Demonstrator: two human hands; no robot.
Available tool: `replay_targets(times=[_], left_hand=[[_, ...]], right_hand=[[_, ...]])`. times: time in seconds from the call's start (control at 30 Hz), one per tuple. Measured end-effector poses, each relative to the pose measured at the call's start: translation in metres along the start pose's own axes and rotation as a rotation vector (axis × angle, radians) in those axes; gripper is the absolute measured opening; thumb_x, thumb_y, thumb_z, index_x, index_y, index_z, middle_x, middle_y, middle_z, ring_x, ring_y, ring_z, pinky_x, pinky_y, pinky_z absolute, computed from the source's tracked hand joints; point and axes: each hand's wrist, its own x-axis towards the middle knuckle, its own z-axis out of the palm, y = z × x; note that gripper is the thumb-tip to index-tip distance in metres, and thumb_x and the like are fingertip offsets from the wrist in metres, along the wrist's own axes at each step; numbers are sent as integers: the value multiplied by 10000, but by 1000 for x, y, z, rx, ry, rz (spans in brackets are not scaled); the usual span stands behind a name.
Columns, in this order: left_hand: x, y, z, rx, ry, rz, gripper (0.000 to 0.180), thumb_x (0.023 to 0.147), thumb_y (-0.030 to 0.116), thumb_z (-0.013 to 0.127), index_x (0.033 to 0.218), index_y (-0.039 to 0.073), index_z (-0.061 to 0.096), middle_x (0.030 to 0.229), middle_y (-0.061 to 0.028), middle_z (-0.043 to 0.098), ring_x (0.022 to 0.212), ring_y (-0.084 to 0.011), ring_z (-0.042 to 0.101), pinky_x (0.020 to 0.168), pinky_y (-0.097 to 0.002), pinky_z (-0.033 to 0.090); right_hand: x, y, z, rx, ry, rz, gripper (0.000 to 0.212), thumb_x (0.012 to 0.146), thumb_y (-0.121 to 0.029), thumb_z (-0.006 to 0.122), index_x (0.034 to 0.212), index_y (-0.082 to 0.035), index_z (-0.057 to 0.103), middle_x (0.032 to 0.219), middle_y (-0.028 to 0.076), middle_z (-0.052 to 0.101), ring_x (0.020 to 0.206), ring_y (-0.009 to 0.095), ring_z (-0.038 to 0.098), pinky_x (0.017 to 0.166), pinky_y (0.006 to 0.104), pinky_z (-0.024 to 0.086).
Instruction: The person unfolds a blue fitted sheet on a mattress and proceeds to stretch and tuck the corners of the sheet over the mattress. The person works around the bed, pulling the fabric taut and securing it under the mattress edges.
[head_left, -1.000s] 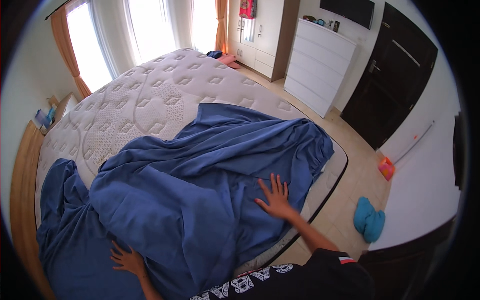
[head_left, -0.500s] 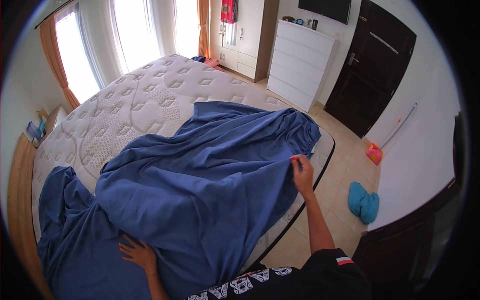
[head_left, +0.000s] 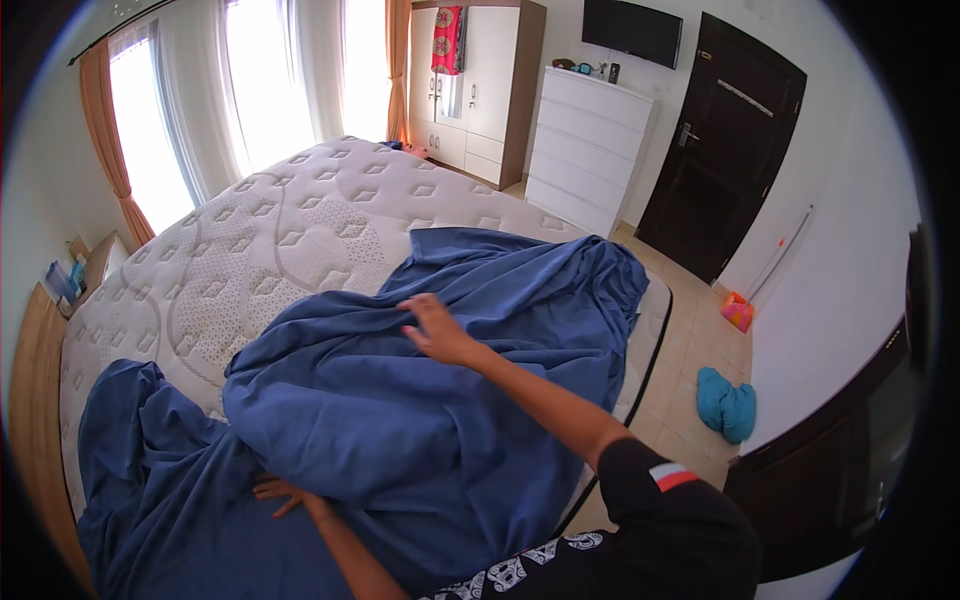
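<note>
A blue bed sheet (head_left: 340,420) lies bunched and wrinkled over the near part of a bare quilted mattress (head_left: 300,220). Its far right corner is gathered near the mattress's right edge. My left hand (head_left: 290,494) rests on the sheet at the lower left, fingers spread and partly under a fold. Over the middle of the cloth is my right hand (head_left: 440,330), with fingers apart and nothing held. Whether its fingertips touch the cloth I cannot tell.
A wooden headboard (head_left: 35,400) borders the bed on the left. Beyond the bed stand a wardrobe (head_left: 500,90) and a white chest of drawers (head_left: 585,150). On the tiled floor at right lie a teal bundle (head_left: 726,405) and an orange-pink dustpan (head_left: 738,312).
My right hand has let go of the sheet's right edge and moved left over its middle. The left hand stays on the cloth, and the view has shifted slightly.
</note>
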Motion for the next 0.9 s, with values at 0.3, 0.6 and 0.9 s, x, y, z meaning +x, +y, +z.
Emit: replay_targets(times=[0.3,0.6,0.9], left_hand=[[15,3,29,-240,277,85,780,989,465,334,1515,1,-7,1539,-326,-85,1446,-430,-122,1114,-620,-40],[32,-3,49,-339,438,115,789,990,470,334,1512,-7,-15,1540,-319,-98,1446,-421,-138,1115,-612,-60],[49,-12,84,-364,463,110,798,991,476,335,1509,-15,-23,1542,-312,-110,1446,-412,-154,1115,-603,-80]], right_hand=[[141,-59,185,-204,-709,-123,943,798,-650,589,1508,-139,235,1542,245,198,1435,365,213,1152,508,185],[138,-88,253,40,-975,-127,1107,694,-556,763,1504,-44,208,1317,294,502,1231,409,492,1042,395,382],[262,-61,146,-188,-654,-286,389,754,-309,680,1053,-61,690,944,161,706,892,326,666,833,430,509]])
